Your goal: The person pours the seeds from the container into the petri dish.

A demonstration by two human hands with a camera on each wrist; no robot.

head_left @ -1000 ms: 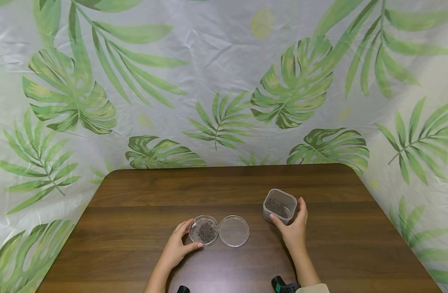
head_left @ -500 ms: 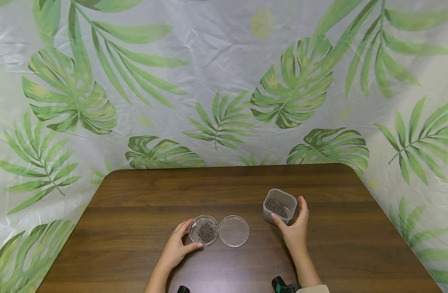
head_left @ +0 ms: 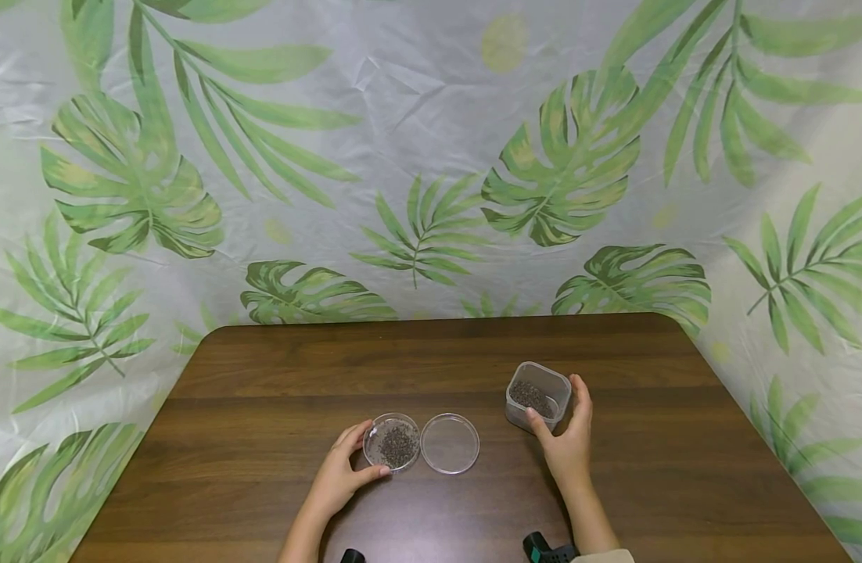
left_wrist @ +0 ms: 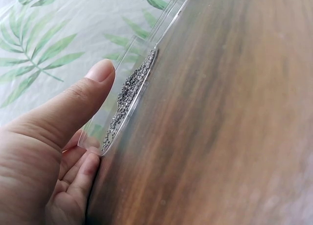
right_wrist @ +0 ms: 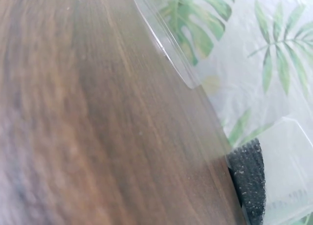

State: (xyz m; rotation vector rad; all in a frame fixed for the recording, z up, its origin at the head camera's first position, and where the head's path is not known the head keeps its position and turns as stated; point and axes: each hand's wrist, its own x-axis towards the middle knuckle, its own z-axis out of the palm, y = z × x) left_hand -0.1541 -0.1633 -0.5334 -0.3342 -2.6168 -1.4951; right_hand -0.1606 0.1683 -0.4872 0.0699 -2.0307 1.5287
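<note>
My left hand holds a round clear petri dish by its left side, thumb in front and fingers behind. Dark, coarse grains lie in a heap in the dish; in the left wrist view these grains show through its wall. A matching clear lid or dish half lies on the table, touching or nearly touching the dish on its right. At the right, my right hand is curled around a clear square plastic container, its thumb on the front wall. Similar grains partly cover its bottom.
The brown wooden table stands against a leaf-patterned cloth. Black wrist-worn devices show at the bottom edge. In the right wrist view, the container and the clear lid or dish half stand apart on the table.
My right thumb has shifted slightly right and up along the container's front. The container, the dish and my left hand have stayed in place.
</note>
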